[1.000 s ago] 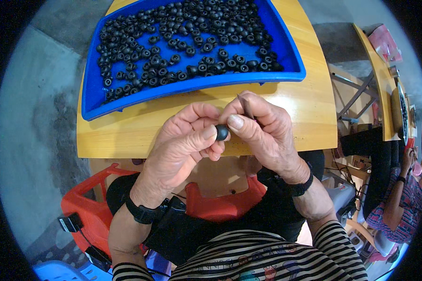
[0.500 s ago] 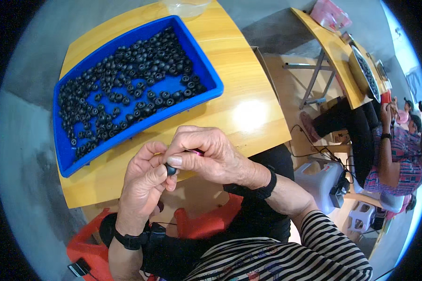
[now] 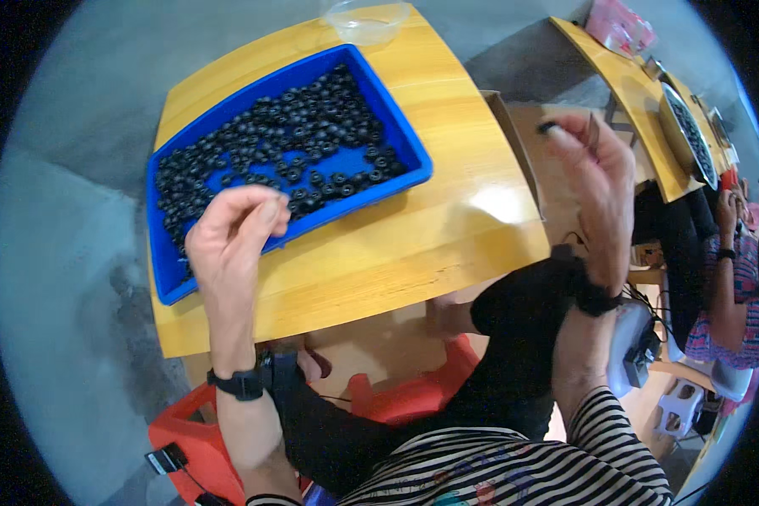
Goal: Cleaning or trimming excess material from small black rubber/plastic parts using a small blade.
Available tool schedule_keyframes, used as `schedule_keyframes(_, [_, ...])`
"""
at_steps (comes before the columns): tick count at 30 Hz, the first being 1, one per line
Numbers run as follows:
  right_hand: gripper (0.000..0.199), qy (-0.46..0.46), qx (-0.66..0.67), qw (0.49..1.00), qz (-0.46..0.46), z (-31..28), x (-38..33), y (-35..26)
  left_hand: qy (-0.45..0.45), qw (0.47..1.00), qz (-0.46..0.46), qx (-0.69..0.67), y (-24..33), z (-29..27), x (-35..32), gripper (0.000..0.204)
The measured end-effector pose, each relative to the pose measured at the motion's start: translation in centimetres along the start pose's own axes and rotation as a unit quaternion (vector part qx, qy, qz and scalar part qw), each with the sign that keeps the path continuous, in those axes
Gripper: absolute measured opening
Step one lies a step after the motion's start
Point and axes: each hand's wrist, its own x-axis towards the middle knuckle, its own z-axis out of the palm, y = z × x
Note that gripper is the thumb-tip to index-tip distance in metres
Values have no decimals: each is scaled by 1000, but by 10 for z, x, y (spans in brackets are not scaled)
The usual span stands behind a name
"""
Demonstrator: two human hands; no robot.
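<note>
Over the near edge of a blue tray (image 3: pixel 401 128), my left hand (image 3: pixel 228 232) is closed, thumb pressed to the bent fingers. Whatever it may hold is hidden. Many small round black pieces (image 3: pixel 312 131), several showing a ring-shaped end, lie in the tray. Raised off to the right, past the table's edge, my right hand (image 3: pixel 600 181) is closed in a pinch. A small black piece (image 3: pixel 548 128) shows at the tips of its thumb and forefinger. Something thin and dark sticks up between its fingers, too blurred to name.
The tray rests on a yellow wooden table (image 3: pixel 472 143) with a clear plastic bowl (image 3: pixel 369 25) at its far edge. A red stool (image 3: pixel 405 396) is below. To the right, a person (image 3: pixel 729 312) sits by another table bearing a large bowl (image 3: pixel 685 139) of dark pieces.
My hands were together around a black piece before the tray; they have parted. The left moved up over the tray's near edge, the right swung far right. The view has shifted slightly.
</note>
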Motion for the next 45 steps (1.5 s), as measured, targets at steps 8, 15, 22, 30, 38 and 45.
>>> schedule_keyframes(8, [30, 79, -60, 989, 112, -35, 47, 98, -142, 926, -16, 349, -20, -3, 39, 21])
schedule_keyframes(15, [33, -45, 429, 899, 82, -28, 10, 41, -183, 943, -105, 257, -34, -13, 46, 17])
schedule_keyframes(22, [16, -258, 327, 896, 151, 101, -65, -19, -20, 978, 1, 208, -15, -5, 25, 7])
schedule_keyframes(30, [34, -304, 254, 918, 31, 147, -84, -3, -95, 939, -163, -288, -13, -11, -45, 20])
schedule_keyframes(38, [24, -296, 210, 931, -28, 171, -91, -2, -87, 901, -228, -359, -30, -30, -61, 27])
schedule_keyframes(45, [22, -253, 130, 955, -86, 179, -93, -5, -101, 853, -293, -421, -40, -37, -81, 23])
